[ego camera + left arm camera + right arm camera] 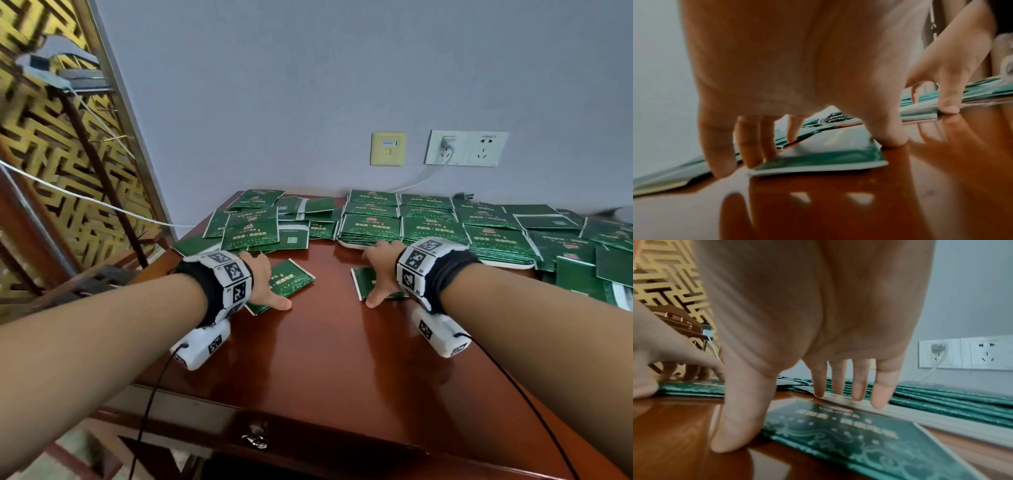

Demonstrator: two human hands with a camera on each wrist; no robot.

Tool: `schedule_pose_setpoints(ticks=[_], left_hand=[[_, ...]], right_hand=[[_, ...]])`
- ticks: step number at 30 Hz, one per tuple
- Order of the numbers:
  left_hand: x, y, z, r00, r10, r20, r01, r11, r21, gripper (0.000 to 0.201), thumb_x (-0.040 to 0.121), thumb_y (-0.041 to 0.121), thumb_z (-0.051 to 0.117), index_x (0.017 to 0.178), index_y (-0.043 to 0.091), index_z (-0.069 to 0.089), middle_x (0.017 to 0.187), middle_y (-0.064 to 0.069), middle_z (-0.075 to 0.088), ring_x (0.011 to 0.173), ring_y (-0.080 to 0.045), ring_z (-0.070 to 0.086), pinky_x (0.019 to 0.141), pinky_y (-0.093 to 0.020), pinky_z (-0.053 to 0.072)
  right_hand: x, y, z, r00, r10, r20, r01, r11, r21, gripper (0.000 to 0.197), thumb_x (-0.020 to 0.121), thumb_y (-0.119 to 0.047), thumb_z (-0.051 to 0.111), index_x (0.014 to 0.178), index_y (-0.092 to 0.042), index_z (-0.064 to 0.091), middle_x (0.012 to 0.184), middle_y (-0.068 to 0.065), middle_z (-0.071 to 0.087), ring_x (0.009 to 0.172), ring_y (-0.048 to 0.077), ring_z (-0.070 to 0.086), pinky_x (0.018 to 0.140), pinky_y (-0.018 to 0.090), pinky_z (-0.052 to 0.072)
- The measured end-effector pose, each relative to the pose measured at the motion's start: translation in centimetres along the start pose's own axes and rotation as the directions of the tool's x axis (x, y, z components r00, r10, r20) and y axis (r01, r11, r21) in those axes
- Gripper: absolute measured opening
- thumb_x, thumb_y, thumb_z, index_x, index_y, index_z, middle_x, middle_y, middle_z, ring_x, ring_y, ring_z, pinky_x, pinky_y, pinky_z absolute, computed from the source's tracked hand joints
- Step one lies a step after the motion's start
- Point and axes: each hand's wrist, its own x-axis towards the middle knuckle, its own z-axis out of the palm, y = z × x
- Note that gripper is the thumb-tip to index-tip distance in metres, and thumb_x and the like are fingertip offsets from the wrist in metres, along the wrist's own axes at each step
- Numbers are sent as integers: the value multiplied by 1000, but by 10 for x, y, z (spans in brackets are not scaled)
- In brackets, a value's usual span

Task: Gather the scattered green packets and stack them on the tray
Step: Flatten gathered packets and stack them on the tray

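Two green packets lie apart on the red-brown table. My left hand (pixel 262 274) spans the left packet (pixel 294 279). Its thumb touches the near corner and its straight fingers (pixel 748 154) come down at the far edge of that packet (pixel 818 155). My right hand (pixel 380 270) covers the right packet (pixel 363 281). In the right wrist view its thumb (pixel 731 434) presses at the left edge of this packet (pixel 838 431) and its fingers reach the white tray rim (pixel 931 418). Several neat stacks of packets (pixel 435 226) fill the tray (pixel 352 244).
Loose packets lie heaped at the back left (pixel 253 222) and piled at the right (pixel 599 260). Wall sockets (pixel 466 148) with a plugged white cable sit behind the tray. A gold lattice screen (pixel 51 137) stands on the left. Bare table (pixel 325 342) stretches toward me.
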Motion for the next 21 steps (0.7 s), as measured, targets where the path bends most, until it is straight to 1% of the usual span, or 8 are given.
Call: schedule_pose_setpoints(ticks=[4,7,9,11,13,17,19,21], left_hand=[[3,0,-1,996,56,67,-44,985,-168,104,71,70,65,144,6,25,142,-10,43,124,-25,48,98,-34,43],[7,2,3,993,109,47,-97,973,-211,104,67,64,71,144,13,24,138,-12,39,117,-25,50,97,-37,46],[9,6,5,986,167,14,-159,959,-233,101,65,55,74,142,15,23,126,-8,45,105,-22,55,91,-39,51],[9,12,3,975,221,-6,-216,946,-240,96,63,48,74,138,15,24,110,-4,52,92,-20,60,84,-41,55],[9,19,0,967,255,-19,-252,938,-237,94,60,48,74,135,16,25,104,-2,53,87,-19,61,80,-41,56],[10,36,-12,951,298,-80,-309,924,-224,99,54,59,76,131,20,27,107,1,54,90,-18,60,83,-41,54],[13,48,-22,940,319,-121,-339,918,-206,93,61,53,78,133,22,28,110,1,56,88,-20,60,84,-42,53],[20,60,-35,927,333,-174,-360,919,-158,92,67,48,77,140,22,27,124,-1,54,103,-22,57,95,-46,45]], right_hand=[[4,5,1,997,-25,73,23,999,23,83,59,-67,74,121,-14,57,112,3,65,100,25,63,88,40,51],[2,8,3,997,-8,74,6,1000,26,80,61,-71,71,112,-11,58,106,5,66,93,25,63,83,37,52],[-1,12,6,997,-10,75,6,999,51,82,66,-69,69,115,-6,50,106,6,62,91,25,61,81,36,50],[-3,14,10,997,-11,80,3,995,100,86,69,-66,68,121,-5,38,105,6,58,91,25,58,86,38,49],[-4,18,14,997,-21,77,10,989,145,90,68,-67,69,124,-6,32,100,6,56,87,25,57,87,40,49],[-7,31,16,998,-52,37,42,975,218,99,55,-65,78,121,-11,29,103,5,57,91,24,59,84,44,52],[-11,40,14,999,-46,4,43,965,259,96,56,-55,83,121,-12,28,105,6,55,91,25,59,82,43,53],[-14,52,13,999,-14,-34,23,962,272,92,57,-48,85,120,-12,29,105,6,54,91,26,58,81,43,53]])
